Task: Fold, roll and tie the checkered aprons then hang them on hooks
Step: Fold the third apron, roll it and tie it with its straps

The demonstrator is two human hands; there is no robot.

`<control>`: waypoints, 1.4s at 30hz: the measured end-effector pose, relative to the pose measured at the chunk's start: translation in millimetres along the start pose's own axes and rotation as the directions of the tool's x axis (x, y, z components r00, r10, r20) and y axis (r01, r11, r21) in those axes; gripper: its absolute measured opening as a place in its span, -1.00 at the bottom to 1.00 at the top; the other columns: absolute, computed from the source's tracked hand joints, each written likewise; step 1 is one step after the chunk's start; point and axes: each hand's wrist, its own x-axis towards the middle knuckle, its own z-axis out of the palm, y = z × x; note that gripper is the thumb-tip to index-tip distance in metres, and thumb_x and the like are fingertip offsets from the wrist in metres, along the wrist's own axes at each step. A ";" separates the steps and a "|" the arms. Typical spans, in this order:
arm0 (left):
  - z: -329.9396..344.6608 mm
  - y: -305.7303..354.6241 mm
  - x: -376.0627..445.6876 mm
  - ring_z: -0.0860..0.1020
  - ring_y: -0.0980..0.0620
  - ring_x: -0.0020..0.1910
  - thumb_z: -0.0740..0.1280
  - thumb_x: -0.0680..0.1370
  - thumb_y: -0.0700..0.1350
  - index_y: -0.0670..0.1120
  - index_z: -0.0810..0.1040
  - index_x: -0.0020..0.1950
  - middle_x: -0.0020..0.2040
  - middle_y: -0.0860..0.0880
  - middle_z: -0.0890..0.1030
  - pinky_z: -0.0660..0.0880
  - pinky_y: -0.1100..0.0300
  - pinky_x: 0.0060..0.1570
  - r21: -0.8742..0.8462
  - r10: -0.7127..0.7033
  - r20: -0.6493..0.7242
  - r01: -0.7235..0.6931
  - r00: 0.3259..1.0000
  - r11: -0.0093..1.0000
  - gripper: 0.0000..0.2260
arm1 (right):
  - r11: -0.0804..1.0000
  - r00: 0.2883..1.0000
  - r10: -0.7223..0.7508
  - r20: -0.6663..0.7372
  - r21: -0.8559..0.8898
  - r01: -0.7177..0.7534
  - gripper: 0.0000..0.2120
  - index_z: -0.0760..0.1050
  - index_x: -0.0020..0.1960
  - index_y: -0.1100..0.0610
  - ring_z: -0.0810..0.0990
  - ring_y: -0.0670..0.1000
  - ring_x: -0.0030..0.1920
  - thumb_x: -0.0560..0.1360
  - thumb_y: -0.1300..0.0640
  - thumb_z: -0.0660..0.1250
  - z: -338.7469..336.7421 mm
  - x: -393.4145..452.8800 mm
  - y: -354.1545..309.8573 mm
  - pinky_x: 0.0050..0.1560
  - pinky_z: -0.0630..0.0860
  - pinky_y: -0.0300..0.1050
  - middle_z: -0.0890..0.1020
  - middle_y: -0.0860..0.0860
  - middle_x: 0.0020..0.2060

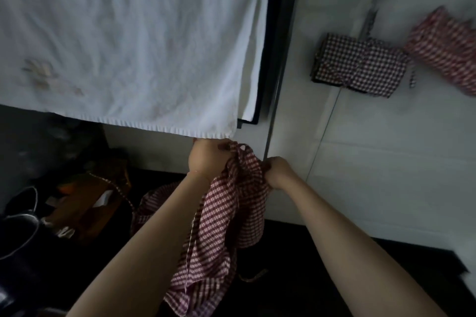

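Head view: a large white towel point(128, 41) hangs across the upper left, over a dark frame edge point(273, 59), against a pale wall point(360, 162). On that wall, upper right, two checkered bundles already hang: a dark-checked folded apron point(358, 64), squared and tied, and just beside it, at the frame's edge, a red-checked rolled apron point(443, 46), blurred. Hooks themselves cannot be made out. Below the towel's hem, a third, red-checked apron point(226, 219) is held up between both hands and hangs loose and crumpled, its lower part trailing down between the forearms; a tie string point(253, 276) dangles under it. Left hand point(206, 158) is fisted round the apron's upper edge, just under the towel hem. Right hand point(279, 171) pinches the cloth at the opposite side, fingers curled into the fabric. Lower left, dim: a brown box point(98, 203) and a metal pot point(18, 231), detail unclear. Judgement: two aprons look done; this one appears to be at the start of the fold step, unfolded and untied. The next move likely calls for spreading the top edge taut between the hands, squaring the cloth, and keeping the ties free for the final knot.
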 end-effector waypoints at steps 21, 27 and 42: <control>175.5 314.8 -64.7 0.55 -0.18 0.07 0.18 0.59 -0.17 -0.21 0.53 0.11 0.11 -0.20 0.61 0.45 0.10 0.02 -0.247 0.085 0.306 -0.007 0.948 0.969 -0.80 | 0.939 0.503 0.210 -0.838 0.316 0.135 -0.74 0.46 0.11 0.20 0.45 0.10 -0.02 0.52 0.35 0.08 -285.9 -191.4 193.1 0.11 0.39 -0.13 0.46 0.12 0.07; 163.9 360.9 -88.9 0.50 -0.21 0.11 0.09 0.63 -0.17 -0.28 0.49 0.18 0.13 -0.23 0.55 0.31 0.11 -0.05 -0.120 0.037 -0.049 -0.043 0.998 0.992 -0.72 | 0.951 0.366 -0.304 -0.879 -0.260 0.164 -0.82 0.48 0.07 0.33 0.52 0.21 0.04 0.51 0.43 0.18 -328.3 -219.9 240.2 -0.01 0.38 -0.08 0.51 0.25 0.07; 152.6 384.7 -70.5 0.55 -0.16 0.07 0.36 0.51 -0.08 -0.20 0.54 0.12 0.04 -0.15 0.59 0.45 0.09 -0.03 0.272 0.367 0.276 -0.438 0.888 0.857 -0.74 | 0.973 0.374 -0.230 -0.898 -0.217 0.078 -0.80 0.42 0.15 0.29 0.49 0.15 -0.06 0.56 0.39 0.12 -383.3 -213.8 226.6 -0.14 0.30 -0.12 0.45 0.23 0.14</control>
